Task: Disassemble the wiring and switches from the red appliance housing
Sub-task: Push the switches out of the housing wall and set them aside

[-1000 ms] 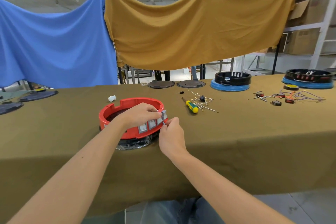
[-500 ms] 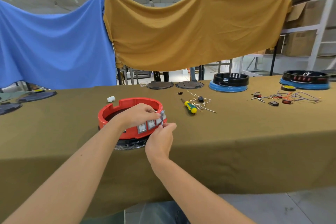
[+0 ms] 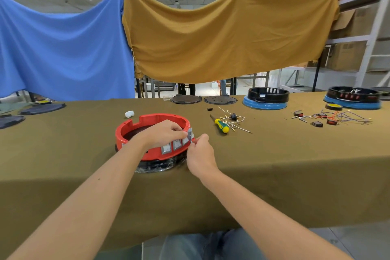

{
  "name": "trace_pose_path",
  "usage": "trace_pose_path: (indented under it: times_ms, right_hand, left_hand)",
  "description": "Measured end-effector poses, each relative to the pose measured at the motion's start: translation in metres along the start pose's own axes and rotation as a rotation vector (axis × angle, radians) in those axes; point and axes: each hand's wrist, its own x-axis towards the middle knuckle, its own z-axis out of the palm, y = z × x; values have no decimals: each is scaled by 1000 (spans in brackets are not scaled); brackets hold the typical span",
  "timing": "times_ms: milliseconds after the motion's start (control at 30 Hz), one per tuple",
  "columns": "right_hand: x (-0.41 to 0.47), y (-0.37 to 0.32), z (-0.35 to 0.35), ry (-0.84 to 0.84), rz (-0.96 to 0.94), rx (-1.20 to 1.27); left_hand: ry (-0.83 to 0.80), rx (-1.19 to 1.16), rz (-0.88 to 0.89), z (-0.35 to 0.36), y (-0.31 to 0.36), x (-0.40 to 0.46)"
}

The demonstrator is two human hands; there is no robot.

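Working at the right-hand end of the switch row, both hands meet on the red housing (image 3: 154, 131), which sits on the olive table (image 3: 295, 164) just left of centre. Half a second ago the right hand (image 3: 199, 154) was tucked low against the housing wall; it has since drawn up and out toward 3 o'clock, and the end switch (image 3: 190, 133) now stands tilted and proud of the rim. To my eye that switch is nearly free of its slot.

The left hand (image 3: 163, 136) reaches over the rim, fingertips curled and pinching the switch from the inside. The right hand's fingers are bunched together, nipping something small at the switch's lower edge (a terminal or wire end, too small to tell).

Ring-shaped and open-topped, the housing rests on a black base wrapped in clear film. Grey rocker switches (image 3: 171, 146) remain seated in its near wall. A yellow-green screwdriver (image 3: 220, 125) lies at 2 o'clock from it, beside loose wires (image 3: 236, 121).
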Motion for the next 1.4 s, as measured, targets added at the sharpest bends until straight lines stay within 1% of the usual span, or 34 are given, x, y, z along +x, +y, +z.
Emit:
trace_pose_path:
  times_ms: [67, 133, 200, 333, 400, 567, 733, 933, 1000, 1100, 1200, 1267, 1400]
  right_hand:
    - [-3, -2, 2, 2, -35, -91]
    - [-9, 3, 13, 46, -70, -109]
    - [-15, 7, 26, 113, -46, -4]
    - [-14, 2, 46, 208, 81, 261]
    - [-14, 1, 51, 249, 107, 321]
    - [-18, -1, 57, 306, 108, 369]
    - [-16, 5, 50, 238, 84, 345]
    - [-1, 21, 14, 177, 119, 314]
    - [10, 22, 3, 145, 63, 237]
    - [27, 19, -7, 52, -48, 141]
    - [40, 17, -13, -42, -206, 55]
    - [48, 18, -17, -68, -289, -6]
    - [57, 27, -21, -111, -377, -122]
  left_hand:
    - [-2, -5, -4, 0, -1, 0]
    - [-12, -13, -11, 0, 0, 0]
    - [-12, -10, -10, 0, 2, -2]
    - [-7, -4, -11, 0, 3, -3]
    - [-5, -7, -10, 0, 3, -3]
    - [-7, -12, -15, 1, 1, -2]
    - [-3, -2, -4, 2, 3, -2]
    - [-12, 1, 13, 1, 4, -2]
    - [-9, 10, 15, 1, 3, -2]
    - [-11, 10, 20, 2, 3, -1]
    - [-21, -2, 21, 2, 3, -1]
    - [-25, -10, 23, 2, 3, -1]
    - [-35, -26, 28, 1, 2, -1]
